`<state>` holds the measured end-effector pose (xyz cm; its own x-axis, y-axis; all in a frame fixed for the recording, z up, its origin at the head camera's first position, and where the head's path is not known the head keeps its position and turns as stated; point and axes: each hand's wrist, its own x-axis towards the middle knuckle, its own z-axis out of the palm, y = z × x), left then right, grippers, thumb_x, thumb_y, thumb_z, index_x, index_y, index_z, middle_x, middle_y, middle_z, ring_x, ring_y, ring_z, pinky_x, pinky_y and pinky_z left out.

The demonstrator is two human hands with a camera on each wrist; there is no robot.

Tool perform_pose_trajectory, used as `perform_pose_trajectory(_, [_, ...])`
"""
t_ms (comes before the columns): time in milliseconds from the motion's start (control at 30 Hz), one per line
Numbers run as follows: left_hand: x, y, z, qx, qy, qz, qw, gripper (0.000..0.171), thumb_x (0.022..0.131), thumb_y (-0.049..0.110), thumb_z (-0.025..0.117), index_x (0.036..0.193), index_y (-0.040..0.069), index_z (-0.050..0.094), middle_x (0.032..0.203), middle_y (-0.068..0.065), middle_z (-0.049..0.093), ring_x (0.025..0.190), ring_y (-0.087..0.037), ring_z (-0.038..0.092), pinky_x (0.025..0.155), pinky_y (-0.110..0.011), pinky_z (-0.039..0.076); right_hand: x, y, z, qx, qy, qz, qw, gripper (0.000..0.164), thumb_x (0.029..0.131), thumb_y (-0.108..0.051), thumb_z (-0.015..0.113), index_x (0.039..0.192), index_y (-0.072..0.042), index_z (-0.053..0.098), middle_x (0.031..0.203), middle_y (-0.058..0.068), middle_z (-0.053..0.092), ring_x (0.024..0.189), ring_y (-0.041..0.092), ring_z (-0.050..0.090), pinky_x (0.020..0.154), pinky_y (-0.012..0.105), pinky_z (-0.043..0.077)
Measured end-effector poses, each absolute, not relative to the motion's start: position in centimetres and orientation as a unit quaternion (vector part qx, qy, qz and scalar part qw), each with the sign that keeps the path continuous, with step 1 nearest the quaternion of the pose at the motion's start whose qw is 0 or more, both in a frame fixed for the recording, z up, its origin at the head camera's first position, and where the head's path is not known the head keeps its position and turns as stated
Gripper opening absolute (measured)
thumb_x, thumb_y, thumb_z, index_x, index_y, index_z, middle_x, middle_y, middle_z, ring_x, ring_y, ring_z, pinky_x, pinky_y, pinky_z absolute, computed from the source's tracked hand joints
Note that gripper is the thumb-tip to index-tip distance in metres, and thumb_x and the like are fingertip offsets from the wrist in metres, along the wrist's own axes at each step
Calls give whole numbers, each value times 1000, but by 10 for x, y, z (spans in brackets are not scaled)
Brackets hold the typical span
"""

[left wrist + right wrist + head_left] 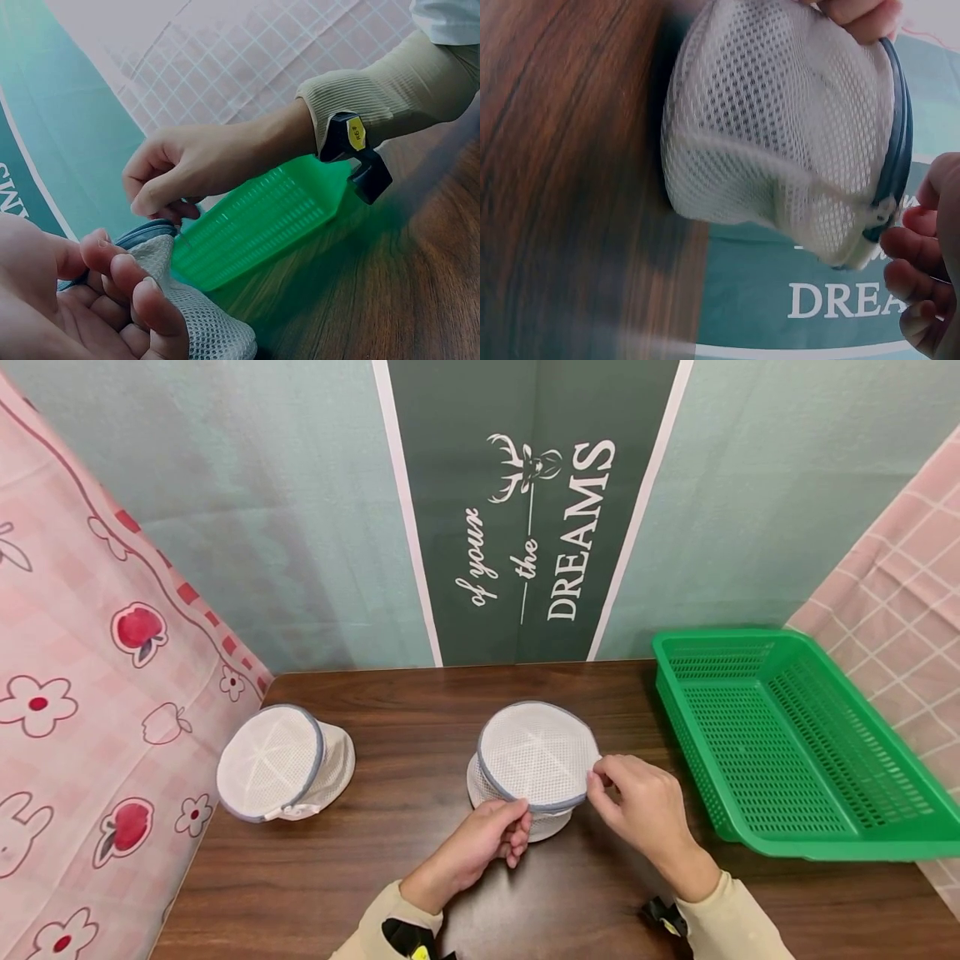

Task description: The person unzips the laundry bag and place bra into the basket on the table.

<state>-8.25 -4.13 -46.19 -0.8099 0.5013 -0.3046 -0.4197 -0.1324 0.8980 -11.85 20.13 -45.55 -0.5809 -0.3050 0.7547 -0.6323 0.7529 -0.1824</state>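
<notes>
A round white mesh laundry bag (538, 750) with a blue-grey zipper around its top stands on the table in front of me. My left hand (480, 842) pinches the near edge of its top between thumb and index finger. At the right edge, my right hand (647, 803) has thumb and forefinger brought together by the zipper end. The right wrist view shows the zipper slider (883, 212) right beside those fingertips; the pull itself is hidden. White mesh sides (214, 330) hang below the zipper in the left wrist view.
A second white mesh bag (268, 760) with the same zipper leans tilted at the table's left. On the right stands a green slotted plastic basket (847, 850). Printed cloths hang behind the brown wooden table (360, 877) and on both sides.
</notes>
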Motion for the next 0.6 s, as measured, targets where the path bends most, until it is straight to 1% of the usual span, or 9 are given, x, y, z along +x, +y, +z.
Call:
perform_pose_trajectory(100, [-82, -42, -463, 43, 580, 753, 308, 31, 107, 25, 46, 79, 13, 52, 63, 6, 45, 57, -6, 43, 51, -17, 42, -118, 199, -455, 276, -861, 222, 366, 17, 89, -25, 55, 81, -15, 67, 72, -5, 61, 61, 13, 57, 49, 34, 46])
perform_pose_trajectory(200, [-82, -42, -464, 54, 578, 753, 310, 32, 109, 25, 44, 80, 12, 52, 64, 6, 45, 57, -6, 44, 51, -17, 42, -117, 195, -454, 274, -859, 224, 370, 19, 90, -25, 54, 84, -14, 68, 80, -4, 64, 68, 17, 62, 52, 37, 49])
perform_pose_trajectory(267, [-82, -42, -465, 59, 578, 752, 311, 32, 109, 26, 43, 82, 12, 53, 65, 6, 46, 57, -6, 44, 52, -17, 43, -117, 193, -453, 276, -856, 225, 375, 20, 90, -26, 54, 85, -13, 69, 85, -2, 65, 73, 18, 64, 54, 38, 50])
perform_pose_trajectory(367, [-82, -41, -466, 67, 578, 750, 315, 33, 110, 25, 41, 84, 11, 53, 65, 6, 46, 57, -6, 44, 52, -17, 43, -116, 187, -449, 289, -850, 227, 378, 20, 90, -25, 54, 87, -13, 70, 91, -1, 66, 77, 19, 62, 55, 37, 50])
perform_pose_trajectory(467, [-82, -41, -467, 73, 577, 749, 318, 33, 111, 25, 39, 85, 11, 53, 65, 6, 46, 56, -6, 44, 51, -17, 42, -115, 182, -446, 309, -847, 232, 364, 21, 91, -23, 55, 93, -13, 73, 97, 1, 68, 84, 20, 62, 60, 38, 53])
perform_pose_trajectory(600, [-81, -40, -467, 76, 574, 751, 318, 32, 111, 24, 39, 86, 10, 53, 65, 6, 46, 56, -6, 44, 50, -17, 42, -116, 178, -446, 325, -858, 228, 326, 24, 94, -20, 55, 104, -13, 76, 105, 2, 69, 94, 22, 63, 69, 41, 56])
